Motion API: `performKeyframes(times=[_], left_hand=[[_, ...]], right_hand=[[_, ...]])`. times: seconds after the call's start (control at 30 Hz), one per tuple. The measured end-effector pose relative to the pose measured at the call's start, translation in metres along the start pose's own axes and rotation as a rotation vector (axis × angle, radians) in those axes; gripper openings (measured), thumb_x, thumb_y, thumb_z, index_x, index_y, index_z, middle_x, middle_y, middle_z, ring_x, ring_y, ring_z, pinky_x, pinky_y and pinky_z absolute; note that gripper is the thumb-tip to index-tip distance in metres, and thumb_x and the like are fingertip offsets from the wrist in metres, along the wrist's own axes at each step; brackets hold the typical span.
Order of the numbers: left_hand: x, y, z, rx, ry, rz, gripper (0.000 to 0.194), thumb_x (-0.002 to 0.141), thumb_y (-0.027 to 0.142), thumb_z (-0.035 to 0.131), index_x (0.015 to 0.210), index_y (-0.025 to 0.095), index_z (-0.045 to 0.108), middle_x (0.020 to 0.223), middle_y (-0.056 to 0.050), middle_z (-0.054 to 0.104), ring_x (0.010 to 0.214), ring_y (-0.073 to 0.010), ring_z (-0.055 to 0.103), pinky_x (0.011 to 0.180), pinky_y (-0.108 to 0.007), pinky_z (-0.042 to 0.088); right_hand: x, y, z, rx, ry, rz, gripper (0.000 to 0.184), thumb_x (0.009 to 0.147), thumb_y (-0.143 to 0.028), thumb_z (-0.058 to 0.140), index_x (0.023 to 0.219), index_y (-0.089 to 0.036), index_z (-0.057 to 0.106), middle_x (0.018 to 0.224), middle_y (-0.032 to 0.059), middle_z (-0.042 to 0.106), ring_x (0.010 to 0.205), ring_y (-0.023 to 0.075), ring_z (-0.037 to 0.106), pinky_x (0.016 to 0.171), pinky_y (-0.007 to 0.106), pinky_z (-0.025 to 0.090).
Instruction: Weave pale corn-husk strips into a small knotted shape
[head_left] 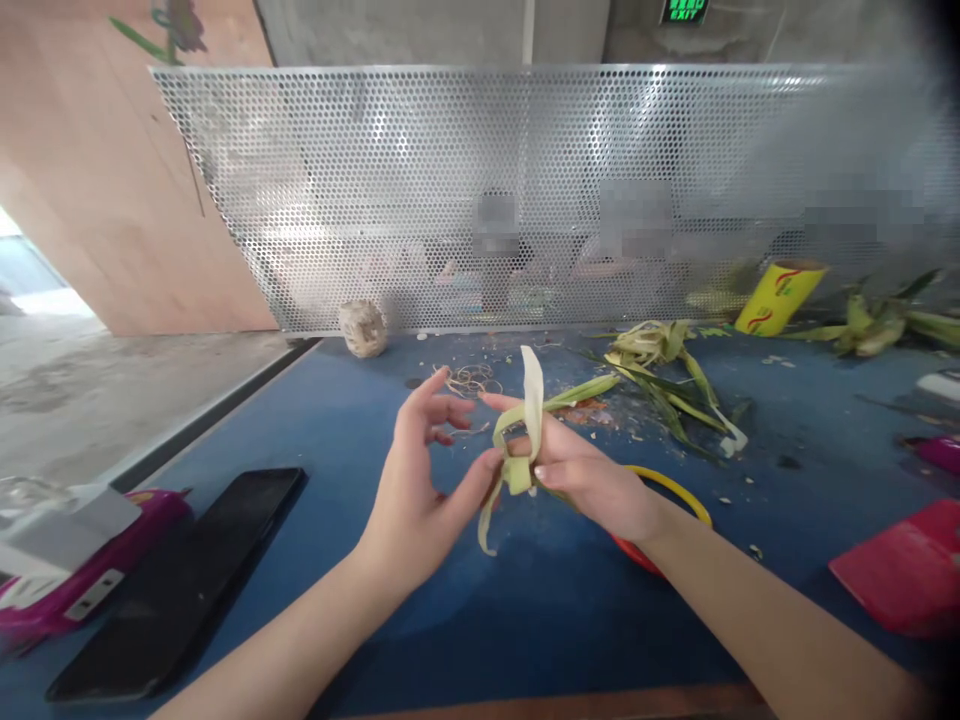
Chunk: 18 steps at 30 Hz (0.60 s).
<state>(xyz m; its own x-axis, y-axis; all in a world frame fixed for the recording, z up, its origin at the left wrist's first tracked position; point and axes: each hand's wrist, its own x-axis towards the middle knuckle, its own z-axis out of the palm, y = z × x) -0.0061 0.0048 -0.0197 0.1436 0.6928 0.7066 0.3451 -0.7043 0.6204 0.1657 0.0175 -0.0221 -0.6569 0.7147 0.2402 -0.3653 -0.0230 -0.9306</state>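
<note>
A pale green leaf strip (525, 440) is looped and folded between my two hands above the blue table (525, 610). My right hand (592, 480) grips the folded part, its fingers closed around the strip. My left hand (427, 470) touches the fold with its thumb while its other fingers are spread apart. One end of the strip stands up, another hangs down. Under my right wrist lies a red and yellow ring-shaped object (675, 500), partly hidden.
A black phone (187, 580) and a magenta device (82, 570) lie at the left. Leaf scraps (667, 380), rubber bands (471, 380), a woven ball (363, 328), a yellow roll (780, 296) and a red object (900, 580) sit around. A perforated metal screen (525, 190) closes the back.
</note>
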Motion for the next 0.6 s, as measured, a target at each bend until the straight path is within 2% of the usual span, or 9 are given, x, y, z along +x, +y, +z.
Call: performKeyframes(times=[0.1, 0.2, 0.33, 0.47, 0.53, 0.6], left_hand=[[0.001, 0.004, 0.000, -0.100, -0.086, -0.198, 0.066, 0.077, 0.022, 0.063, 0.133, 0.016, 0.028, 0.086, -0.004, 0.061, 0.085, -0.0173, 0.056, 0.079, -0.034, 0.043], [0.002, 0.009, 0.001, -0.197, -0.080, -0.323, 0.063, 0.078, 0.020, 0.060, 0.132, 0.018, 0.029, 0.073, 0.001, 0.061, 0.071, -0.0138, 0.056, 0.074, -0.030, 0.044], [0.006, 0.009, 0.004, -0.421, 0.036, -0.525, 0.052, 0.075, 0.016, 0.059, 0.123, 0.017, 0.037, 0.067, 0.004, 0.059, 0.063, -0.0109, 0.055, 0.065, -0.025, 0.046], [0.010, 0.006, 0.004, -0.592, 0.130, -0.768, 0.036, 0.075, 0.020, 0.057, 0.109, 0.014, 0.048, 0.065, 0.002, 0.059, 0.059, -0.0106, 0.055, 0.060, -0.025, 0.046], [0.011, 0.005, 0.003, -0.611, 0.150, -0.789, 0.035, 0.075, 0.021, 0.059, 0.108, 0.014, 0.049, 0.063, 0.002, 0.060, 0.057, -0.0103, 0.055, 0.058, -0.025, 0.045], [0.012, 0.005, 0.000, -0.620, 0.178, -0.746, 0.038, 0.074, 0.022, 0.062, 0.109, 0.015, 0.049, 0.063, 0.002, 0.061, 0.056, -0.0092, 0.053, 0.057, -0.023, 0.043]], right_hand=[[-0.003, -0.001, 0.004, -0.114, 0.028, 0.015, 0.063, 0.082, -0.014, 0.048, 0.138, -0.024, 0.023, 0.100, 0.0021, 0.059, 0.089, 0.0152, 0.059, 0.087, 0.035, 0.041], [-0.004, 0.000, 0.006, -0.255, 0.043, 0.042, 0.061, 0.085, -0.011, 0.042, 0.140, -0.023, 0.020, 0.098, 0.0024, 0.063, 0.094, 0.0170, 0.059, 0.093, 0.040, 0.038], [-0.002, 0.001, 0.006, -0.351, 0.058, 0.038, 0.060, 0.086, -0.012, 0.040, 0.141, -0.022, 0.019, 0.096, 0.0026, 0.064, 0.095, 0.0176, 0.058, 0.094, 0.041, 0.038], [0.001, -0.001, 0.005, -0.483, 0.055, 0.008, 0.046, 0.090, -0.014, 0.034, 0.135, -0.023, 0.035, 0.097, 0.0028, 0.065, 0.094, 0.0165, 0.058, 0.093, 0.039, 0.040], [0.002, -0.001, 0.004, -0.567, 0.064, -0.010, 0.041, 0.091, -0.016, 0.036, 0.130, -0.024, 0.043, 0.102, 0.0029, 0.064, 0.098, 0.0166, 0.056, 0.093, 0.038, 0.040], [0.003, -0.001, 0.003, -0.638, 0.082, -0.034, 0.037, 0.091, -0.019, 0.040, 0.126, -0.025, 0.047, 0.109, 0.0028, 0.062, 0.103, 0.0168, 0.055, 0.093, 0.036, 0.041]])
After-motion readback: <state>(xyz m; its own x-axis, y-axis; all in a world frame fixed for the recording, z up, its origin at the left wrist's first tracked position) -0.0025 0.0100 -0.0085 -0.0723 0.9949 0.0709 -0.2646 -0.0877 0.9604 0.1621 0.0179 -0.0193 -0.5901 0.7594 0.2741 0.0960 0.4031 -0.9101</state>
